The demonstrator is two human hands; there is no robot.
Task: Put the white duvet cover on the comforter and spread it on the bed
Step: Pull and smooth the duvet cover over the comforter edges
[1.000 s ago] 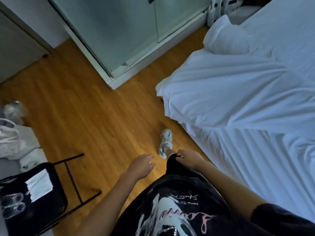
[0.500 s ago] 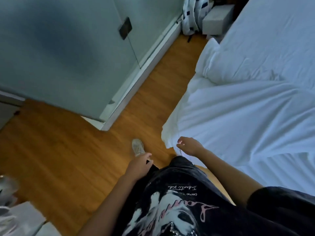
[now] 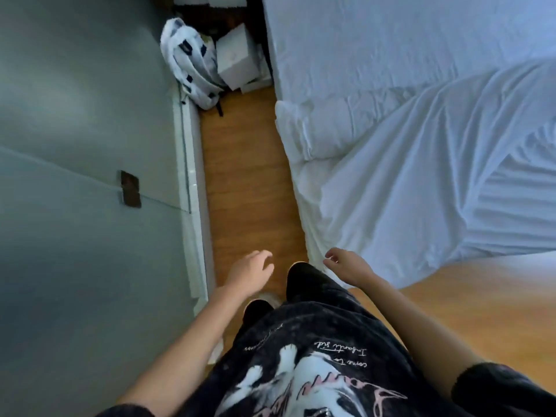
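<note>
A person stands in the narrow gap beside the bed, both hands out in front and holding nothing.

Nearest, above the black printed shirt (image 3: 316,356), the left hand (image 3: 251,273) hangs over the orange wooden floor (image 3: 249,182) with its fingers loosely spread, grasping nothing. The right hand (image 3: 346,267) floats with fingers lightly curled, empty, just beside the hanging corner of the rumpled white duvet cover (image 3: 421,176), though whether a fingertip brushes the cloth is hard to tell. The cover lies draped across the white-sheeted bed (image 3: 391,40) to the right, its edge spilling down the side, with a puffy folded white comforter (image 3: 331,127) showing beyond it. Farther off, a white backpack with dark patches (image 3: 189,61) leans by the grey frosted glass partition (image 3: 84,115), beside a white cardboard box (image 3: 237,61).
</note>
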